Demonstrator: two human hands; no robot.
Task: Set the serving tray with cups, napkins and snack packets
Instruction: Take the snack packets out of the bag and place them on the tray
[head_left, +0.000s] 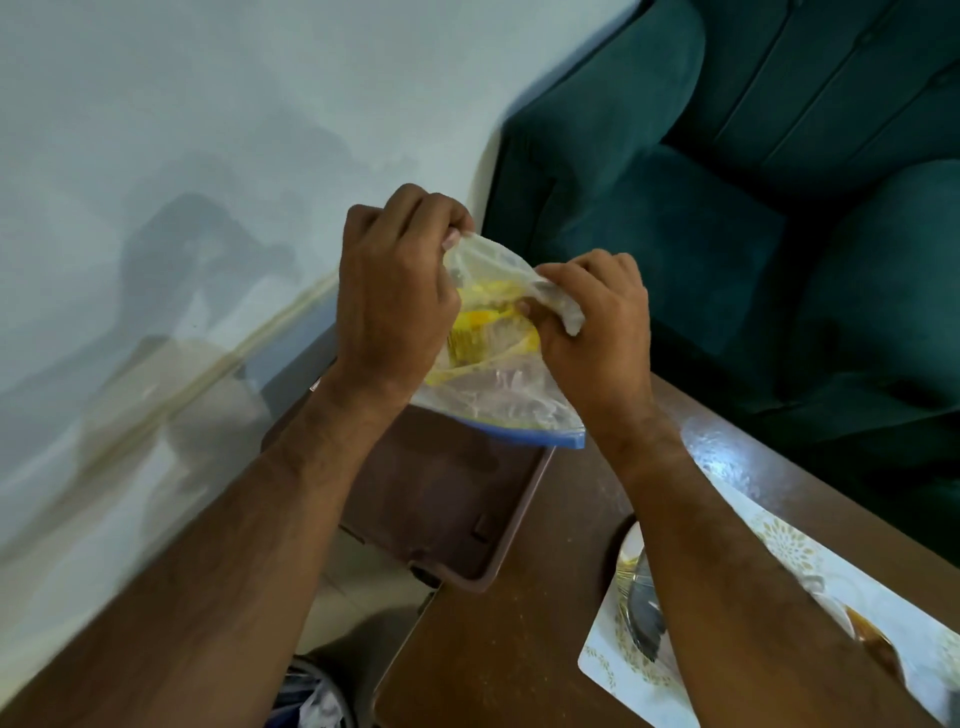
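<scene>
A clear plastic zip bag (498, 395) with a blue seal strip along its lower edge hangs in the air, upside down. Yellow snack packets (478, 332) show through its film. My left hand (389, 291) pinches the bag's top corner, and my right hand (597, 322) grips the crumpled film on the other side. The bag hovers above a brown rectangular serving tray (514, 519), whose visible inside holds nothing. The tray lies at the far left corner of the wooden table (498, 649), partly covered by my left forearm.
A patterned white placemat (613, 660) lies on the table under my right forearm, with a glass (636, 587) on it and something brown (878, 639) beside it. A teal sofa (753, 234) stands behind the table. A pale wall is at left. Below the table edge, a bin with bags (311, 696).
</scene>
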